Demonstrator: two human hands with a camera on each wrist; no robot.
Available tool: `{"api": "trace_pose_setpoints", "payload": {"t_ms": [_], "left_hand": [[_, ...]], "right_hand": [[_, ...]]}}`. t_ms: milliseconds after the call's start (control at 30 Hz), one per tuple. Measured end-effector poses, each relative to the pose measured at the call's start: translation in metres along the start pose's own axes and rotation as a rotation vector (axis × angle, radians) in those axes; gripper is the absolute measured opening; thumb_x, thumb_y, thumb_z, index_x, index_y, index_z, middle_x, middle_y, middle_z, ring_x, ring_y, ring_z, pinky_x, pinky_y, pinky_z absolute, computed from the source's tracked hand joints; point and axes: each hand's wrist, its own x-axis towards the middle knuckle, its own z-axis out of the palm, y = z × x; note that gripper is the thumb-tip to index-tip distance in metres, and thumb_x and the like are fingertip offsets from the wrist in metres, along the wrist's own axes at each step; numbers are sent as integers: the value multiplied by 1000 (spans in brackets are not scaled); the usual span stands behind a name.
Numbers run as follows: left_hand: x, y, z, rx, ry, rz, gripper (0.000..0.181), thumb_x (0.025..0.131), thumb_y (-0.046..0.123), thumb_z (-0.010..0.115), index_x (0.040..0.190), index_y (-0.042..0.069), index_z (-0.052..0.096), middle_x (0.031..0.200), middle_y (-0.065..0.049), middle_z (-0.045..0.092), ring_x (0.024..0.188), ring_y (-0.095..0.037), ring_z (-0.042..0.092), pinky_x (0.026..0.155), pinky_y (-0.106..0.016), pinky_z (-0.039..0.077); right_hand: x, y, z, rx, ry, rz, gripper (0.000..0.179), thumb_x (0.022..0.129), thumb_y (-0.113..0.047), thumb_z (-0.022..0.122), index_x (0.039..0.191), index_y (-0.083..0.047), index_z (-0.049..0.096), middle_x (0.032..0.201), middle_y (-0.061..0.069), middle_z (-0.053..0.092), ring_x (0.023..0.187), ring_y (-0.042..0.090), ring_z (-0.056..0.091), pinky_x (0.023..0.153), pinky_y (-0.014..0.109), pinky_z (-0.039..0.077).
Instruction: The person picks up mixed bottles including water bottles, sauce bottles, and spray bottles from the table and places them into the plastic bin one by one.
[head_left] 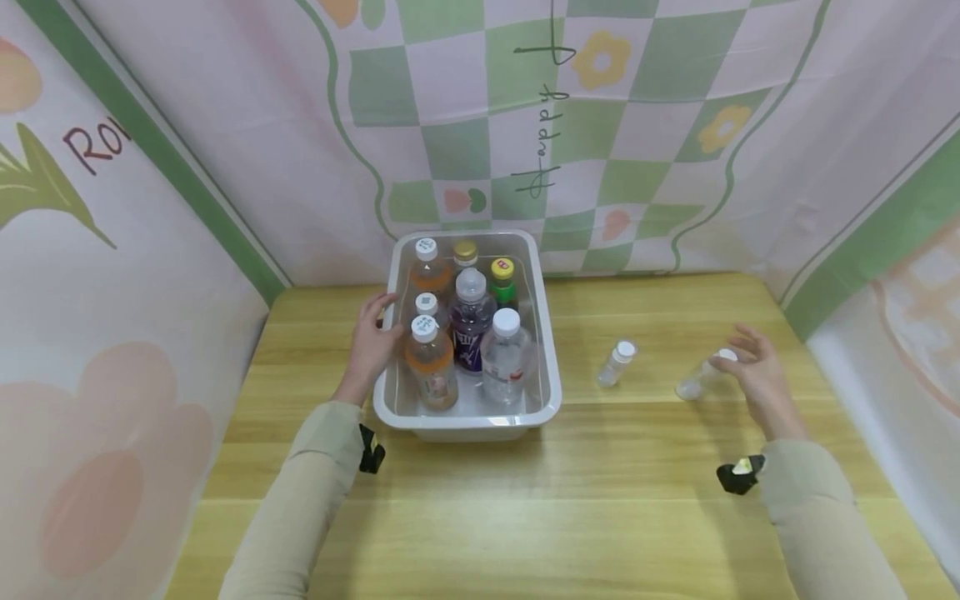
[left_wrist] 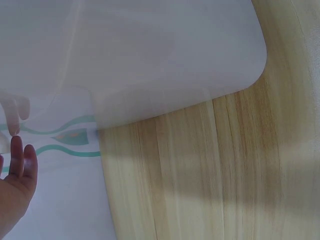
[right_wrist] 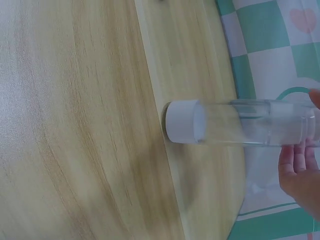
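A light grey plastic tub (head_left: 386, 400) stands on the wooden table (head_left: 645, 500) with several bottles inside. My left hand (head_left: 371, 337) rests at its left rim, fingers loosely extended. In the left wrist view, the left hand's fingertips touch the tub's glossy side (left_wrist: 175, 60). With thumb and fingers, my right hand (head_left: 761, 383) pinches a small clear bottle (head_left: 703, 379) at the upper end. In the right wrist view, the bottle (right_wrist: 250, 122) meets the table with a white end. Left of it stands a similar small white-capped bottle (head_left: 617, 363).
In the tub are orange-drink bottles (head_left: 433, 367), a purple-drink bottle (head_left: 469, 329), a clear white-capped bottle (head_left: 506, 358), a yellow-capped bottle (head_left: 503, 279) and a gold-capped bottle (head_left: 465, 252). A checkered cloth wall (head_left: 517, 142) hangs behind the table.
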Motion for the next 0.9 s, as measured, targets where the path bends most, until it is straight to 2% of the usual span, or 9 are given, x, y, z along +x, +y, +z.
{"api": "trace_pose_setpoints", "payload": {"t_ms": [67,167,233,333,400,467,567,733,900], "left_hand": [[0,0,0,0,-2,4,57,90,10,54,144,18,41,159,-1,19,135,-35,39,107,-55,46],[1,0,1,5,-3,3,57,89,10,54,144,18,41,159,-1,19,135,-35,40,107,-55,46],[0,-1,1,4,-3,2,57,89,10,54,144,18,41,159,-1,19,135,-35,40,107,-55,46],[0,0,1,-2,-5,2,57,89,10,54,144,18,41,159,-1,19,135,-36,40,107,-55,45],[0,0,1,-7,-7,2,57,89,10,53,144,18,40,159,0,19,135,-35,39,107,-55,45],[0,0,0,-8,-7,4,57,89,10,53,144,18,41,159,-1,19,135,-36,39,107,-56,45],[1,0,0,-4,-5,6,57,89,10,54,144,18,41,159,-1,19,135,-36,39,107,-55,45],[0,0,-1,-5,-2,15,56,89,9,53,144,16,41,159,-4,20,135,-37,40,107,-56,45],[1,0,-1,-6,-2,15,56,90,9,53,144,15,41,159,-5,20,135,-37,40,108,-55,45]], "right_hand": [[0,0,0,30,40,41,78,91,-20,63,153,-26,17,113,-30,35,130,14,38,117,25,34],[0,-1,1,80,87,73,77,90,-21,63,152,-27,17,113,-28,35,135,18,33,124,38,23],[1,-2,0,105,116,77,77,90,-21,64,152,-26,18,109,-28,35,126,12,40,124,37,23],[1,-7,-1,220,144,72,79,88,-17,66,152,-25,20,109,-26,38,114,0,42,123,27,24],[1,-12,-2,321,169,59,81,86,-11,68,151,-24,21,108,-23,41,107,-4,42,114,16,35],[1,-19,-3,419,190,45,83,84,-6,70,150,-23,23,109,-21,43,105,-4,43,97,4,44],[-2,-32,-5,518,214,10,84,81,0,70,149,-20,25,109,-17,46,101,-4,45,75,-4,46],[-7,-58,-4,702,211,-89,80,79,10,67,144,-18,31,113,-12,47,103,1,48,78,1,50],[-14,-84,1,921,163,-189,70,77,21,61,134,-15,42,117,-4,51,105,7,50,80,10,55]]}}
